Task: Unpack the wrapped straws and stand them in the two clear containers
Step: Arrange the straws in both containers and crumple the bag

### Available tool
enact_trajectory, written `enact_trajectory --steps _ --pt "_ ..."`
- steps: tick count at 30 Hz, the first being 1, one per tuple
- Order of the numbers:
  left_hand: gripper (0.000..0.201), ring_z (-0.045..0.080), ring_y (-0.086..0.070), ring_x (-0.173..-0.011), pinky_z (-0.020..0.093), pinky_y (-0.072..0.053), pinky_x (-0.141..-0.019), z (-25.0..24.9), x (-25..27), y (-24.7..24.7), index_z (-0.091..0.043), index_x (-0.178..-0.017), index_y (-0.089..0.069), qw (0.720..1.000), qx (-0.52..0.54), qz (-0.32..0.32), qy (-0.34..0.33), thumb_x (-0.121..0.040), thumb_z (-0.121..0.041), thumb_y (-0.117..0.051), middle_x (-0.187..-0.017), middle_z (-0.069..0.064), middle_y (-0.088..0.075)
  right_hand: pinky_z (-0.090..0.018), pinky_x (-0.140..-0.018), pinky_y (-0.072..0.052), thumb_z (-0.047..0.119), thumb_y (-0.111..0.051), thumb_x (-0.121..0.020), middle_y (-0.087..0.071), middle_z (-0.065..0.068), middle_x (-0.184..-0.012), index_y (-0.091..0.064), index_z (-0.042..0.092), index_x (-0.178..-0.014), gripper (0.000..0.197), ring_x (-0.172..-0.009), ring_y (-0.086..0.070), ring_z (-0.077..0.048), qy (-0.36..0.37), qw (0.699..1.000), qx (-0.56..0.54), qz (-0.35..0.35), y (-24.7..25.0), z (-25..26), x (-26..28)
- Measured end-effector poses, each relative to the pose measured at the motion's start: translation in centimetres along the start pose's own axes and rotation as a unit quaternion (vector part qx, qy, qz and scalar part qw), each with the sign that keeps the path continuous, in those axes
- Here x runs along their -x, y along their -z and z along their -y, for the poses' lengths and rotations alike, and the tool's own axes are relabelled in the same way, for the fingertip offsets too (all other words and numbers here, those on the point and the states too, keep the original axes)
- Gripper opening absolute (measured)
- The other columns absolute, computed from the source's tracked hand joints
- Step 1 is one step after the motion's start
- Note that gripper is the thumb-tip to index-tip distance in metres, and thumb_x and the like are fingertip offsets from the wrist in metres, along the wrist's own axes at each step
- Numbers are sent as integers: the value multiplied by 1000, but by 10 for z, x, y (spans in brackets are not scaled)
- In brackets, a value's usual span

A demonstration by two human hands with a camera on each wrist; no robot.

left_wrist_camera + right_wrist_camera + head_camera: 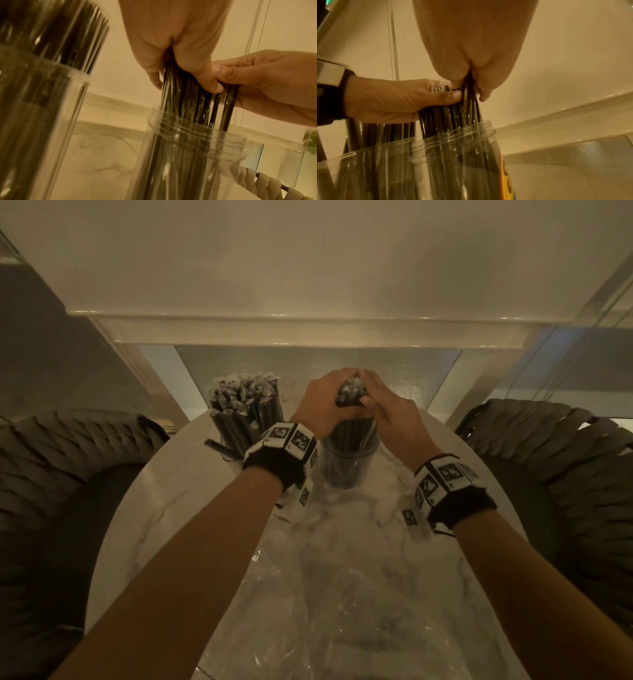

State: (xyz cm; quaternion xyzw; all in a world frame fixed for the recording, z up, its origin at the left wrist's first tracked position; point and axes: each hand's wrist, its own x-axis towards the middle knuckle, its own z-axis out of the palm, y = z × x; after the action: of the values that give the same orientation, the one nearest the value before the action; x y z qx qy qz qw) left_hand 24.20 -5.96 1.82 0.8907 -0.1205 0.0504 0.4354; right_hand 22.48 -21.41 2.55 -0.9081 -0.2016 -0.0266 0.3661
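between both hands (352, 402), straws (351, 392), standing in container (346, 467)

A round white marble-patterned table (164, 508) with grey veining fills the middle of the scene. At its near edge lies crumpled clear plastic film (342, 611), glossy and creased. 2 dark woven chairs flank the table: one on the left (68, 474) and one on the right (565, 460), each with a curved back of wide braided strips. On the far side runs a pale cream ledge (308, 332) below a plain cream wall (308, 251). A thin cord (252, 27) hangs against that wall on the right.
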Motion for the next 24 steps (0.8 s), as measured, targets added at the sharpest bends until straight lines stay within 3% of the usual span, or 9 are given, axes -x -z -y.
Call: enact_trajectory --steps 5,9,11,14,16,18,19,22,24 --pt "66 20 -58 -107 28 -42 -96 -5 -3 3 -12 -122 -54 1000 -25 16 -1 -66 -33 -82 -117 7 -61 -4 -94 -23 20 -33 -101 -37 -11 -149 -27 14 -146 45 -128 -46 -29 3 1000 1 21 2 0 -1" --pt "83 22 -53 -112 36 -43 -99 -12 1 6 -14 -133 -43 998 -53 23 -3 -63 -38 -82 -125 8 -52 -21 -95 -37 28 -29 -102 -43 -13 -144 -21 23 -147 46 -121 -49 -20 14 998 -45 33 7 3 4" --pt "91 23 -51 -115 38 -43 -100 -17 3 10 -16 -137 -38 998 -50 23 -9 -62 -43 -81 -130 7 -48 -14 -88 -39 29 -27 -102 -46 -11 -141 -19 28 -147 46 -112 -47 -11 4 997 -69 24 13 7 6" --pt "94 25 -49 -119 46 -43 -102 -23 7 17 -21 -140 -36 998 -56 37 -15 -62 -49 -79 -134 6 -44 9 -75 -33 29 -26 -102 -47 -10 -139 -22 28 -146 44 -111 -47 -12 -6 997 -73 16 22 12 9" --pt "94 26 -46 -123 49 -41 -103 -26 10 23 -22 -140 -35 997 -66 39 -24 -62 -51 -79 -137 6 -42 -3 -91 -36 28 -25 -102 -45 -12 -143 -23 28 -146 44 -124 -46 -22 -5 998 -66 14 26 14 10" --pt "93 24 -43 -127 49 -39 -106 -30 14 30 -21 -141 -35 997 -67 36 -33 -64 -52 -78 -140 6 -39 -32 -111 -31 29 -26 -102 -39 -10 -148 -23 28 -147 45 -137 -35 -30 0 998 -54 11 32 19 11" --pt "92 23 -42 -128 49 -38 -107 -34 17 34 -21 -141 -35 997 -62 34 -36 -65 -51 -77 -140 6 -39 -38 -114 -27 28 -27 -102 -34 -7 -152 -23 28 -147 45 -140 -31 -29 7 999 -48 7 35 21 11" --pt "81 13 -42 -125 35 -37 -107 -50 30 49 -19 -139 -39 998 -44 -8 -51 -72 -46 -75 -138 4 -42 -30 -116 -20 22 -30 -102 -26 -2 -155 -27 26 -146 44 -143 -22 -22 24 999 -39 -16 44 27 10" --pt "65 6 -45 -118 24 -38 -102 -63 48 67 -18 -134 -47 994 -25 -87 -64 -78 -41 -71 -132 1 -49 -12 -111 -20 14 -33 -101 -32 -5 -153 -34 20 -143 42 -142 -26 -19 45 996 -36 -61 50 36 9"
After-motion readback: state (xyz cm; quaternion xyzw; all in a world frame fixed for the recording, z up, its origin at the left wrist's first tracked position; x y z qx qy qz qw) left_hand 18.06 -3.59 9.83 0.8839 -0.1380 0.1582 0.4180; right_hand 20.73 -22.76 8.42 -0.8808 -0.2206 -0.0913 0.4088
